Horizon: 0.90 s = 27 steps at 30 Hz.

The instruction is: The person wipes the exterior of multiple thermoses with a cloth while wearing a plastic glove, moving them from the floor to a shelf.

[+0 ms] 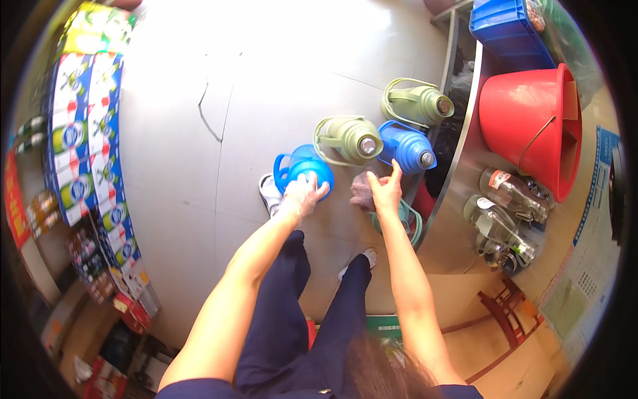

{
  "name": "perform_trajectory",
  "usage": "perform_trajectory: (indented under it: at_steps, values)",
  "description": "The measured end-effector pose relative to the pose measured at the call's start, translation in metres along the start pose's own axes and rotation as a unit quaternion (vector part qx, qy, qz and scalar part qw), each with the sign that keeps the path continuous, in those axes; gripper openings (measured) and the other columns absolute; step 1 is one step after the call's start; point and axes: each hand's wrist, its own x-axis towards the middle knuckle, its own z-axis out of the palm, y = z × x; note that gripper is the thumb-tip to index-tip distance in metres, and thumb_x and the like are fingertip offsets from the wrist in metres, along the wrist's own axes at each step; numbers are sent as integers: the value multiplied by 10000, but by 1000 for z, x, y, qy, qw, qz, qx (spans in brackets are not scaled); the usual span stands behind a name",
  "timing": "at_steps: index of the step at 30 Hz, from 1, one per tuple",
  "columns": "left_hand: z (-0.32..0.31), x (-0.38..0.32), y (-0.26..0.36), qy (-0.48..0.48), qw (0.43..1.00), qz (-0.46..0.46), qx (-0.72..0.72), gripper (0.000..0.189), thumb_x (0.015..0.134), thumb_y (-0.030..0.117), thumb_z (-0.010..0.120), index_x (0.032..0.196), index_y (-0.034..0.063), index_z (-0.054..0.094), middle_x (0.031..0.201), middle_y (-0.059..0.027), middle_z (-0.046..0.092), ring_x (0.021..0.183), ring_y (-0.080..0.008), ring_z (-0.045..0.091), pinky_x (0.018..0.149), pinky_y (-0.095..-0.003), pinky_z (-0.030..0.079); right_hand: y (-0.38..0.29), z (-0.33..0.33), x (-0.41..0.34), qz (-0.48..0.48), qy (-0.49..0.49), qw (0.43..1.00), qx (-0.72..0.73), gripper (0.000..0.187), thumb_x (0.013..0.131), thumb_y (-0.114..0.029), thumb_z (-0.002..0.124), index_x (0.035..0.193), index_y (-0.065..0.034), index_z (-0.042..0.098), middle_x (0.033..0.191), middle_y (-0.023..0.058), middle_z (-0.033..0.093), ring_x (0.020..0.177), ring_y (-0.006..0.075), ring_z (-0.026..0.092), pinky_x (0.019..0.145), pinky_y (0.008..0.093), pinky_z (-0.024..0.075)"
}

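Observation:
My left hand (302, 195) lies over the top of a bright blue thermos flask (310, 160) with a side handle, its fingers around the neck. It seems to wear a thin clear glove. A bunched mauve-brown cloth (362, 191) is pinched in my right hand (386, 192). Just beyond that hand stands another blue thermos flask (407, 147) with a silvery stopper. Two pale green thermos flasks, one nearer (349, 139) and one farther (416, 103), stand on the tiled floor. Behind my right wrist, a teal handled vessel (409, 219) is partly hidden.
At right, a metal counter (441, 244) bears a red bucket (521, 129), several glass bottles (503, 224) and a blue plastic crate (508, 30). Stacked drink cartons (84, 139) line the left side. A wooden chair (511, 311) is at lower right.

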Motion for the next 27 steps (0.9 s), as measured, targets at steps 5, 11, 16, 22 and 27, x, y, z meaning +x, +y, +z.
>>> perform_trajectory:
  at_steps: [5,11,16,22,27]
  values:
    - [-6,-4,-34,17,994,106,-35,438,824,136,604,1249,209,525,1142,-156,506,1009,-335,594,687,-403,584,-32,61,57,82,-32,986,-145,980,743,-424,784,1526,-317,205,1248,294,471,1019,488,605,876,527,506]
    - [-83,-23,-106,21,986,-43,-162,549,701,212,750,1205,242,533,1092,-174,461,1017,-391,552,730,-496,546,-77,68,78,165,-31,970,-178,674,711,-373,769,1263,-225,411,1143,243,459,843,478,646,726,533,537]
    - [-187,-7,-154,130,965,-144,-179,704,643,145,824,1265,202,498,1109,-167,435,977,-388,548,820,-471,496,-120,59,113,35,-102,968,-228,626,668,-357,787,1199,-205,492,1121,221,441,720,447,662,635,535,536]
    - [-284,62,-193,252,951,-154,-87,647,645,132,788,1244,197,552,1073,-133,442,990,-345,556,810,-434,509,-169,16,204,22,-75,991,-111,646,634,-353,783,1202,-209,512,1113,204,485,826,473,648,731,531,539]
    - [-330,170,-208,320,935,-148,-49,625,705,190,770,1282,230,535,1122,-142,434,1042,-344,559,811,-426,538,-188,-3,310,55,19,996,-73,661,637,-361,800,1202,-191,502,1080,225,527,957,447,613,810,512,512]
